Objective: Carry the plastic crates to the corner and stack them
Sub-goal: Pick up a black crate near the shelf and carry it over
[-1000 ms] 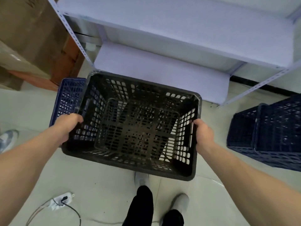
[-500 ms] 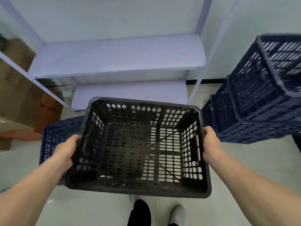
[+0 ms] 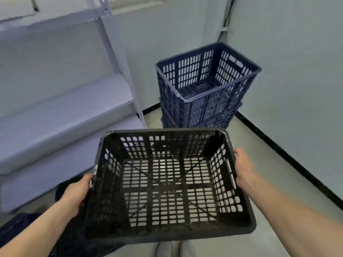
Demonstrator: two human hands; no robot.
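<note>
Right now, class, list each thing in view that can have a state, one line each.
black crate: empty, upright, carried level between both hands.
left hand: grips the crate's left rim.
right hand: grips the crate's right rim.
blue crate stack: upright, top crate empty.

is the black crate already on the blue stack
No, the left hand and right hand hold the black crate apart from the blue stack in the corner.
</note>
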